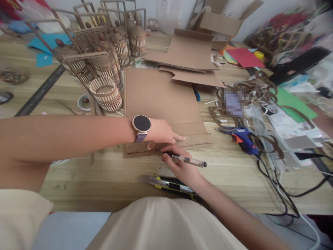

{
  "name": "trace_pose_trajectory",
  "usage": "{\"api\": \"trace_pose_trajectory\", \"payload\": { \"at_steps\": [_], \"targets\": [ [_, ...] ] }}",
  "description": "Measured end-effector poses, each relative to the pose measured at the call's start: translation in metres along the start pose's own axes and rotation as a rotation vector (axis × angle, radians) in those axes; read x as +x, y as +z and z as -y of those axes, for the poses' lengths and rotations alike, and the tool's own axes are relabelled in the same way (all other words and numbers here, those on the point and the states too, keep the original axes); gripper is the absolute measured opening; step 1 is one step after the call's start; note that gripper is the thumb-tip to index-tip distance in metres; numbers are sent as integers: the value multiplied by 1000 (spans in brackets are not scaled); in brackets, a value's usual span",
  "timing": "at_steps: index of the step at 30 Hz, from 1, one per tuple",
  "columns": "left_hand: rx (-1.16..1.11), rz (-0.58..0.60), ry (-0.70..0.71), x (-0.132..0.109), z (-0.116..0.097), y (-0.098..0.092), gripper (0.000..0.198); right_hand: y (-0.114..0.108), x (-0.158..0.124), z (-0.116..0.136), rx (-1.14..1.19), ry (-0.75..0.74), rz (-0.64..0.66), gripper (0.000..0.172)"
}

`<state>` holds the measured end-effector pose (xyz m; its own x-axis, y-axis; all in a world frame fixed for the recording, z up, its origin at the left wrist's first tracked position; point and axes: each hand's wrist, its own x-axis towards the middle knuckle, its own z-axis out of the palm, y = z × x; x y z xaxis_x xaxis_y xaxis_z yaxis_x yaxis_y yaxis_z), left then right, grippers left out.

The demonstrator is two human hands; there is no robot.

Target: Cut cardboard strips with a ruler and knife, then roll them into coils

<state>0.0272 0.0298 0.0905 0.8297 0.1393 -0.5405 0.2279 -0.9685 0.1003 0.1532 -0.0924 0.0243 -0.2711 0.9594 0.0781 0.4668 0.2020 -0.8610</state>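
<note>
One cardboard sheet (161, 97) under flat left hand (162, 133) (open), right hand (182, 168) gripping pen (192, 160) beside it

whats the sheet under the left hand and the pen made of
The sheet under the left hand looks like matte brown cardboard: flat, dull, uncoated. The pen in the right hand seems clear glossy plastic with a dark tip, judging by its shine.

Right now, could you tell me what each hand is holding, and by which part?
The right hand holds a pen near the end that meets the cardboard sheet; the left hand only rests flat on that sheet.
</note>
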Motion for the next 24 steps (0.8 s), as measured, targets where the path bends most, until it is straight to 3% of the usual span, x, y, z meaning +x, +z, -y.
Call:
{"api": "trace_pose_trajectory", "payload": {
  "at_steps": [9, 14, 20, 22, 24],
  "targets": [
    [-29, -29, -13, 1, 3, 3, 65, -5, 1, -3, -38, -39, -27, 11],
    [54, -6, 37, 1, 4, 4, 63, -38, -9, -21, -138, 34, -105, 15],
    [38, 11, 17, 0, 3, 2, 64, -92, -24, -35, -348, 217, -332, 21],
    [16, -4, 8, 0, 3, 2, 64, -93, -26, -32, -337, 245, -356, 21],
    [26, -19, 12, 0, 3, 3, 64, -81, -25, -23, -266, 196, -300, 20]
  ]
}}
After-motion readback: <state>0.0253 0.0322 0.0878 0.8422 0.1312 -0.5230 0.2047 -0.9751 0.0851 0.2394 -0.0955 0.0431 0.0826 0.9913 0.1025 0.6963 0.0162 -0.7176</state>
